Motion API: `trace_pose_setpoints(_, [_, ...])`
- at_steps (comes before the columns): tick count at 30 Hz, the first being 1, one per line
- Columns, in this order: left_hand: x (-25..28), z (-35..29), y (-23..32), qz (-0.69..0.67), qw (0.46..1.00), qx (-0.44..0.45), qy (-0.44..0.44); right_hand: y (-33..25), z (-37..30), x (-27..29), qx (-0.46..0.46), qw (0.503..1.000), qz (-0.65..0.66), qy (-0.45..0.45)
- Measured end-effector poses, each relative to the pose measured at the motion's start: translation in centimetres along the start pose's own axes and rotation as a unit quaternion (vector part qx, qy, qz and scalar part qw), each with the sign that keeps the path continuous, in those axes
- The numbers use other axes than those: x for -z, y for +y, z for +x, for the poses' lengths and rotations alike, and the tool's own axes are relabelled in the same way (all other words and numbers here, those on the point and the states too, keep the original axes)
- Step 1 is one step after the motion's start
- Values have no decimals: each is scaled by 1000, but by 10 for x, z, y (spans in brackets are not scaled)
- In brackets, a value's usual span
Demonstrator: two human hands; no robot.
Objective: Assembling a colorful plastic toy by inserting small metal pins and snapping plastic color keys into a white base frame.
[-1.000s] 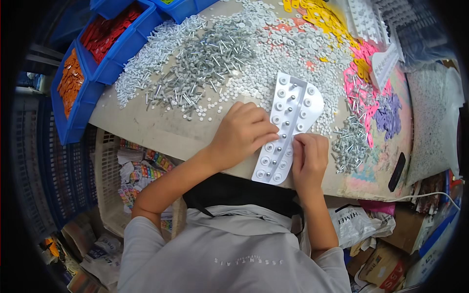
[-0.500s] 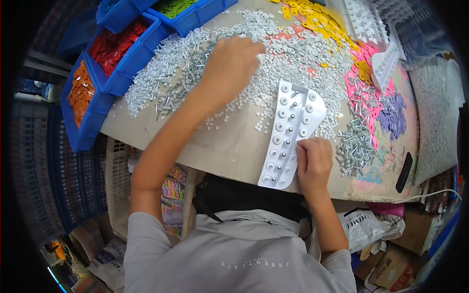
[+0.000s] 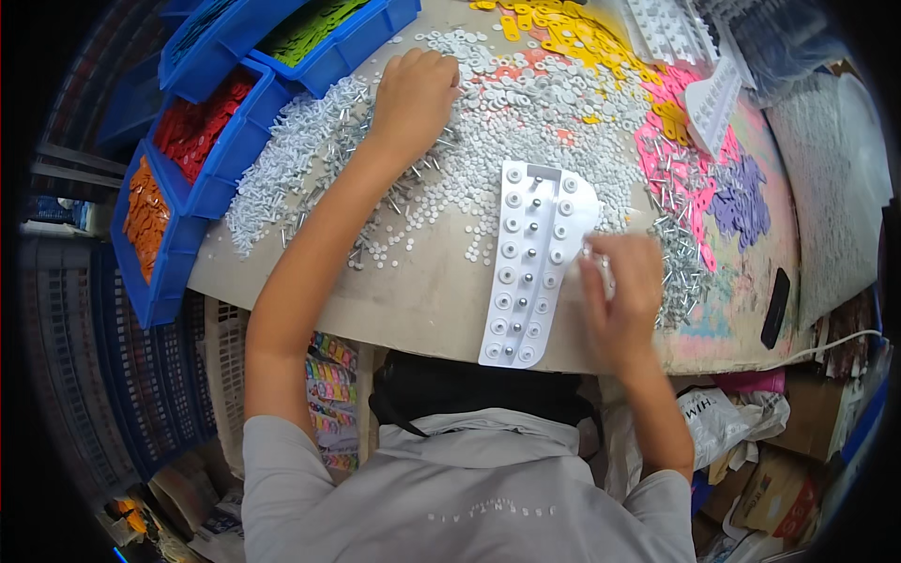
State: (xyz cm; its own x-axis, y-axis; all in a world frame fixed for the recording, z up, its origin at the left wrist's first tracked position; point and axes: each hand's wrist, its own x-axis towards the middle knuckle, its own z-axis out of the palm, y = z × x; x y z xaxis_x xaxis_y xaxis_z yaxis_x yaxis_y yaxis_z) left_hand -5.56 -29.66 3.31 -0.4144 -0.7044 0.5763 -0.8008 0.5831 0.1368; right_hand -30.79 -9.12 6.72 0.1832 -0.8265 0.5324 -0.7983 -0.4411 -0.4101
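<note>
A white plastic jig (image 3: 496, 319) stands at the table's near edge, with white rings along both sides and a line of round metal tips down its middle channel. My right hand (image 3: 631, 286) is just right of it, apart from it and blurred. Small white bits show between its thumb and fingers; whether they are held is unclear. My left hand (image 3: 410, 101) reaches to the far side, over the border between the heap of white rings (image 3: 526, 108) and the heap of pins (image 3: 305, 141). Its fingers are curled closed, and their tips are hidden.
Blue bins (image 3: 225, 188) with red, orange, green and blue pieces stand at the left. Yellow (image 3: 582, 38), pink (image 3: 699, 192) and purple pieces (image 3: 740, 206) lie at the far right, beside more metal pins (image 3: 680, 272). A black phone-like slab (image 3: 775, 308) lies near the right edge.
My right hand has left the jig's side and moved right. The left hand has gone a little farther out and left. The whole view has shifted slightly.
</note>
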Motion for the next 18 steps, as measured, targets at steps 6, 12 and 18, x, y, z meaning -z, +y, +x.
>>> trace_pose_setpoints(6, [39, -31, 51, -136, 984, 102, -58, 87, 88, -13, 27, 999, -30, 8])
trace_pose_setpoints(12, [47, -75, 61, -204, 963, 63, -163, 142, 130, -60, 36, 996, -76, -36])
trace_pose_setpoints(18, [33, -91, 61, -143, 985, 13, -98, 149, 134, -76, 12, 996, -70, -61])
